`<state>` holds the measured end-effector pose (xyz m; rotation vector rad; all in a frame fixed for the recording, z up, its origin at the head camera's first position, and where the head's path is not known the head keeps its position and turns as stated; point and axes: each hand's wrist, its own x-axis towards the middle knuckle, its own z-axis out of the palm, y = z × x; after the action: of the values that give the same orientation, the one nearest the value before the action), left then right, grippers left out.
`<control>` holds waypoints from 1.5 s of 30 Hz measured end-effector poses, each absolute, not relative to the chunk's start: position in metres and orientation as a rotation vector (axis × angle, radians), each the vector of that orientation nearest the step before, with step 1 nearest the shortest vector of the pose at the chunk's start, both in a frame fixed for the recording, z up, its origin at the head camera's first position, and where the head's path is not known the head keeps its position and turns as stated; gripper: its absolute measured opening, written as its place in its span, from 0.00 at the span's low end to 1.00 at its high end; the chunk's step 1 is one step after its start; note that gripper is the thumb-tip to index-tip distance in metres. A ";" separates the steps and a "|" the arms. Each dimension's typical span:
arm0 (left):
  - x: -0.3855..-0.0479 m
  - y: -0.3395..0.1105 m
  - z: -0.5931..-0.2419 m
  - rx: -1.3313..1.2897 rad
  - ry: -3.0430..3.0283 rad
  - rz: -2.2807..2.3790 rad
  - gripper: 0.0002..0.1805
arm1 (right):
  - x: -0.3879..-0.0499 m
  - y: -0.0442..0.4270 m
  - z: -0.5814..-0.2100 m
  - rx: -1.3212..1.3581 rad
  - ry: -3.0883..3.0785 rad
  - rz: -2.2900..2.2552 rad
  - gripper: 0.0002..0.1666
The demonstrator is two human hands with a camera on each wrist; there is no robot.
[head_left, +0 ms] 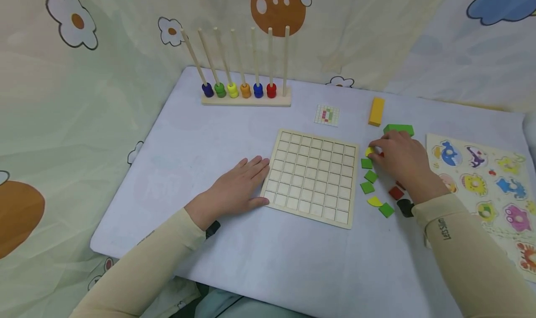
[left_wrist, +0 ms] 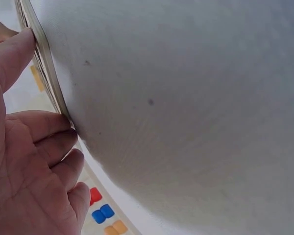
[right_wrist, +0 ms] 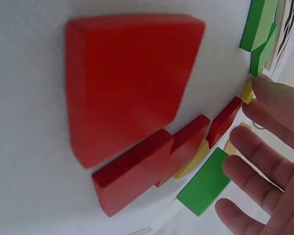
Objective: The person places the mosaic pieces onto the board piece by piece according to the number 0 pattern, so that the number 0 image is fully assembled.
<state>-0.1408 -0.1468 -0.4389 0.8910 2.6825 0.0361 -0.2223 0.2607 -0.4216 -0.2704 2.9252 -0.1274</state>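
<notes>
My left hand [head_left: 234, 188] lies beside a wooden grid board [head_left: 310, 178], fingers and thumb touching its left edge. In the left wrist view, the fingertips of that hand [left_wrist: 36, 156] meet the board's thin edge [left_wrist: 48, 63]. Right of the board, my right hand [head_left: 406, 162] pinches a small yellow piece [head_left: 369, 151] between thumb and index finger. The right wrist view shows this yellow piece [right_wrist: 247, 92] at the fingertips, low over the table. Several green squares [head_left: 366, 163], a yellow piece [head_left: 374, 201] and a red square [head_left: 396, 193] lie near that hand.
Behind the board stands a peg rack [head_left: 246, 101] with coloured beads. A small pattern card [head_left: 327, 115] lies in front of the back edge. A yellow block [head_left: 376, 111] and a green block [head_left: 398, 128] sit beyond my right hand. A sheet of cartoon pictures [head_left: 487, 169] lies at the right.
</notes>
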 end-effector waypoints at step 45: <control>-0.140 -0.146 -0.436 0.884 2.674 0.031 0.50 | -0.204 0.222 -0.395 -0.577 3.139 -0.195 0.19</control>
<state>-0.1405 -0.1456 -0.4358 0.8843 2.6742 0.0311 -0.2043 0.2219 -0.3951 -0.5771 3.1393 -0.1946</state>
